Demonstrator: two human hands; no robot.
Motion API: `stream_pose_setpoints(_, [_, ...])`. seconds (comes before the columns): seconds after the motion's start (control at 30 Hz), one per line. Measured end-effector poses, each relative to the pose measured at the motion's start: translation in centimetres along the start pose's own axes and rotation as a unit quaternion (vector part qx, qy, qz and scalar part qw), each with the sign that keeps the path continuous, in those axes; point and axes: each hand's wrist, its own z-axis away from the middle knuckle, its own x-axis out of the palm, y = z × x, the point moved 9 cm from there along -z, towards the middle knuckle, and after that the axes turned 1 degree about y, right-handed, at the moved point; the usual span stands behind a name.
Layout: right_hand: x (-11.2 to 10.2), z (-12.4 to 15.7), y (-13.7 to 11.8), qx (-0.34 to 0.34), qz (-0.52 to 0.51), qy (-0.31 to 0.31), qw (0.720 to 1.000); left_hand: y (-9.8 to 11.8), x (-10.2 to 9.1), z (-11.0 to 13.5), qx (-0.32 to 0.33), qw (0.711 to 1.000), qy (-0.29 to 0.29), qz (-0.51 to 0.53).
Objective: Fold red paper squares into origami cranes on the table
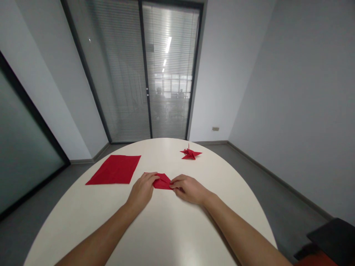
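Red folded paper [162, 183], probably light and easily creased, lies between the left grip [142, 190] and right grip [190, 189], each grasping one end; edges suit gentle holding.

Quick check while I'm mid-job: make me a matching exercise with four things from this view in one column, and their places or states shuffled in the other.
Things
1. Flat red sheet
2. Folded red paper
3. Spiky red paper figure
4. Tabletop

Places or states
A. On the table, beyond the right hand
B. Pale, with a curved edge
C. Spread out, unheld, to the left of the left hand
D. Touched by the fingers of both hands

Pairs: 1-C, 2-D, 3-A, 4-B
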Motion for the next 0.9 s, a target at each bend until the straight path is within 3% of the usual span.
stream_pose_setpoints(0.13, [0.0, 0.0, -0.1, -0.007, 0.005, 0.001, 1.0, 1.7, -0.1, 0.2, 0.041, 0.999, 0.008, 0.011])
stream_pose_setpoints(0.2, [-0.1, 0.0, -0.2, -0.012, 0.012, 0.0, 1.0, 3.2, 1.2, 0.8, 0.086, 0.995, -0.043, 0.017])
stream_pose_setpoints(0.3, [-0.1, -0.1, -0.5, -0.015, 0.028, -0.003, 0.999, 4.1, 3.4, 1.7, 0.101, 0.986, -0.135, 0.017])
stream_pose_setpoints(0.4, [-0.2, -0.2, -1.1, -0.019, 0.053, -0.014, 0.998, 3.8, 4.4, 2.2, 0.083, 0.98, -0.179, 0.009])
stream_pose_setpoints(0.57, [-0.3, -0.7, -2.4, -0.011, 0.114, -0.062, 0.991, 2.9, 4.2, 1.8, 0.043, 0.982, -0.184, -0.01])
stream_pose_setpoints(0.77, [-0.7, -0.3, -2.9, 0.061, 0.196, -0.148, 0.967, 2.6, 4.2, 1.7, 0.017, 0.976, -0.217, -0.028])
stream_pose_setpoints(0.9, [-1.3, -0.3, -3.0, 0.112, 0.241, -0.164, 0.95, 2.5, 4.2, 1.7, 0.017, 0.976, -0.216, -0.02])
